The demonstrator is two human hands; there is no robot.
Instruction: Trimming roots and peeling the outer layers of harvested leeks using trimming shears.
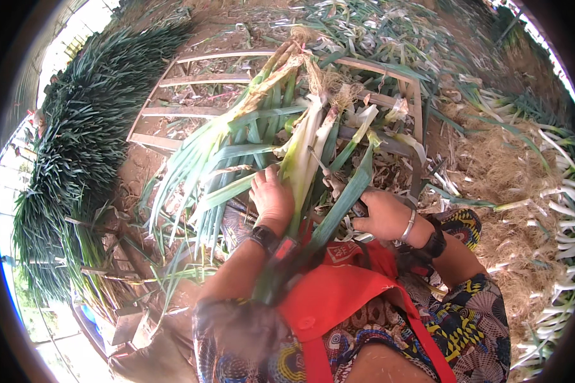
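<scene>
My left hand (275, 198) is closed round the lower part of a thick green onion (297, 153), its roots pointing away from me. More long green onions (227, 137) lie beside it, fanned out across a wooden frame, with roots at the far end. My right hand (386, 217) is closed on the dark handle of a small hand tool (329, 179). The tool's thin tip reaches toward the onion stalks; its exact kind is hard to make out. A broad green leaf (348, 198) passes between my two hands.
The slatted wooden frame (188, 112) lies on the soil in front of me. A dense bank of green onions (83, 153) stands at the left. Cut leaves (390, 38) litter the far ground. Pale root trimmings (505, 236) and a row of white stems (565, 281) lie at the right.
</scene>
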